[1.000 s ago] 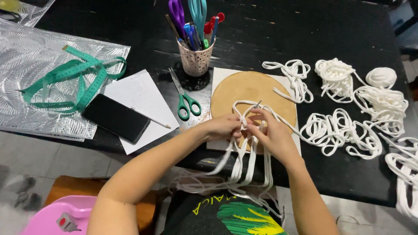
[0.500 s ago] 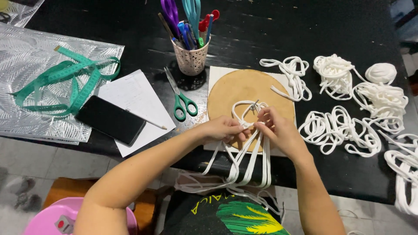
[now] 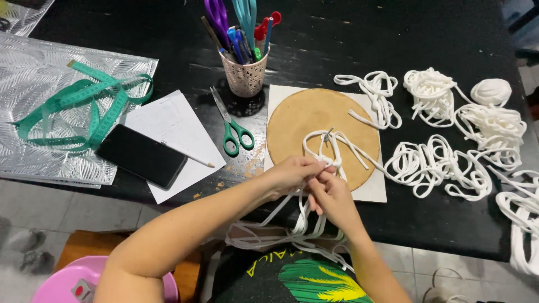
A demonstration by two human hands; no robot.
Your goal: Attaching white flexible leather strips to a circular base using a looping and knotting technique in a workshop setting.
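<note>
Between my left hand point(image 3: 293, 171) and right hand point(image 3: 331, 196), both pinched on white cord point(image 3: 323, 163), one knot forms; loose cord bundles point(image 3: 426, 165) beyond my right hand wait untouched.

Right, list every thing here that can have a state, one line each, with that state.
left hand: pinching the white cord
right hand: pinching the white cord
white cord: looped on the round board, ends hanging off the table edge
round board: flat on the table
scissors: closed, lying flat
phone: screen dark
measuring tape: unrolled, loosely piled
pen cup: upright, full
</note>
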